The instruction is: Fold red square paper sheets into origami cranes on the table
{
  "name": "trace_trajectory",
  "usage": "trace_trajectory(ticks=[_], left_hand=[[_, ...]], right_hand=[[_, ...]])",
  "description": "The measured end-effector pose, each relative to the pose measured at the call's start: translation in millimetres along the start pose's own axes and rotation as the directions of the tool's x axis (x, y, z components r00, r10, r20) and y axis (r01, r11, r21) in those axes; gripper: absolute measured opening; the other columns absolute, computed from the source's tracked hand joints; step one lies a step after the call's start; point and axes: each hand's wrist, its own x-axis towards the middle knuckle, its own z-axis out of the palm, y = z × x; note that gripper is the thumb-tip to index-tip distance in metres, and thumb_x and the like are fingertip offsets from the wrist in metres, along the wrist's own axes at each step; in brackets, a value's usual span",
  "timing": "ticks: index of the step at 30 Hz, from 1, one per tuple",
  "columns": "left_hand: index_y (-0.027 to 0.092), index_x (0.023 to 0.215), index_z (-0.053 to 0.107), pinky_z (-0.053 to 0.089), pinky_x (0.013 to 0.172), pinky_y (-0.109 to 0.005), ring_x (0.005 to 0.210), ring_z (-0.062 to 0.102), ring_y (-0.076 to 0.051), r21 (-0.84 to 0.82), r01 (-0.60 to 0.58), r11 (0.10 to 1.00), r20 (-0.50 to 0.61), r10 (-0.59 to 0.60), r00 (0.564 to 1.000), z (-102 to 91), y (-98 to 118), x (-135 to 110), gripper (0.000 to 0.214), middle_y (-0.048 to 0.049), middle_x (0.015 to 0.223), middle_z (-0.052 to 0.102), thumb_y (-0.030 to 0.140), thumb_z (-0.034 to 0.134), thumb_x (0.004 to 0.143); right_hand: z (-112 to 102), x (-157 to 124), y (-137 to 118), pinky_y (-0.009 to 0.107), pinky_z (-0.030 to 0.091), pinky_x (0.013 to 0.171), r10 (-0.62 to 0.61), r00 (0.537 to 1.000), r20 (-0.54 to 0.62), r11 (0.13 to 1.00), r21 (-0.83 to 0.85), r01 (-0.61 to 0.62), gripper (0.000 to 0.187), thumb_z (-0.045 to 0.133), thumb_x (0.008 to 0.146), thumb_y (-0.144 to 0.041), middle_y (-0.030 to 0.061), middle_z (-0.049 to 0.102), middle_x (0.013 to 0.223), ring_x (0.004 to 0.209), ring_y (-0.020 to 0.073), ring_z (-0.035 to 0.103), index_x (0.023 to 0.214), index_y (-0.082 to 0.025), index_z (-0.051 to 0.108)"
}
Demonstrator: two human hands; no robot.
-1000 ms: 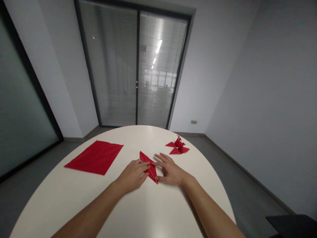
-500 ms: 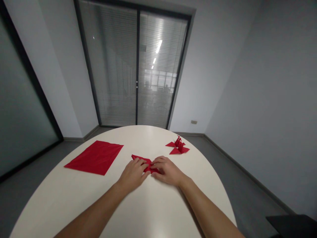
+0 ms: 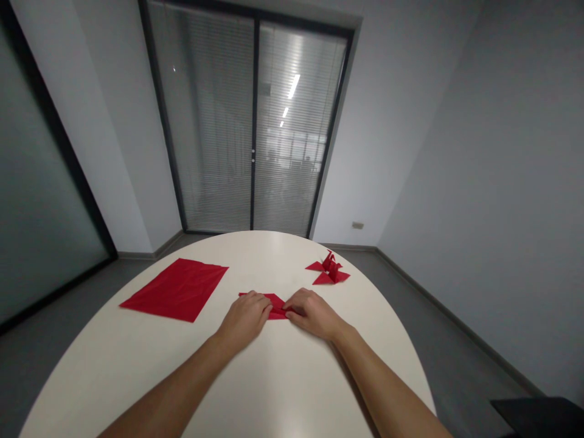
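Observation:
A folded piece of red origami paper (image 3: pixel 277 309) lies on the white table between my two hands. My left hand (image 3: pixel 245 315) rests over its left part, fingers bent together and pressing on it. One narrow end of the paper pokes out past those fingertips. On the right side, my right hand (image 3: pixel 312 312) pinches the paper's edge between thumb and fingers. Both hands hide much of the folded shape, so its exact folds cannot be made out.
An unfolded, creased red paper square (image 3: pixel 177 291) lies on the left of the round white table (image 3: pixel 274 377). Folded red paper cranes (image 3: pixel 329 271) sit at the back right near the table's edge. A dark object (image 3: pixel 538 413) stands at the lower right.
The folded paper has turned a little, its left end now lower and nearer me. My hands have moved slightly apart, showing more red paper between them.

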Motion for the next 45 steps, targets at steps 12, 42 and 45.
trace_trajectory(ticks=[12, 42, 45], left_hand=[[0.023, 0.108, 0.071, 0.049, 0.091, -0.034, 0.105, 0.064, -0.023, -0.032, 0.101, 0.994, 0.037, -0.100, 0.994, 2.2, -2.0, 1.9, 0.028, -0.0050, 0.107, 0.074, 0.017, 0.046, 0.098], [0.013, 0.109, 0.073, 0.054, 0.088, -0.043, 0.109, 0.065, -0.032, 0.141, 0.025, 0.990, 0.148, -0.046, 0.988, -5.9, 19.7, -3.4, 0.033, -0.0193, 0.115, 0.072, 0.011, 0.044, 0.093], [0.011, 0.112, 0.072, 0.055, 0.089, -0.045, 0.110, 0.065, -0.034, 0.156, 0.012, 0.988, 0.170, -0.039, 0.985, -5.0, 18.6, -4.0, 0.035, -0.0202, 0.118, 0.071, 0.010, 0.043, 0.092]], right_hand=[[3.6, -2.1, 4.5, 0.030, 0.048, 0.086, 0.006, 0.999, 0.035, 1.000, 0.028, -0.007, 0.026, 0.058, 0.094, -0.021, 0.0038, 0.076, 0.106, 0.096, 0.0205, 0.066, 0.113, -0.025, 0.075], [-12.4, 1.7, 1.1, 0.028, 0.047, 0.072, -0.070, 0.993, 0.099, 0.986, -0.144, 0.084, 0.015, 0.064, 0.077, -0.016, 0.0037, 0.077, 0.086, 0.081, 0.0197, 0.066, 0.072, -0.021, 0.077], [-14.2, -0.1, 2.9, 0.028, 0.047, 0.072, -0.071, 0.992, 0.101, 0.984, -0.154, 0.086, 0.015, 0.065, 0.078, -0.018, 0.0040, 0.077, 0.082, 0.079, 0.0200, 0.067, 0.067, -0.021, 0.075]])
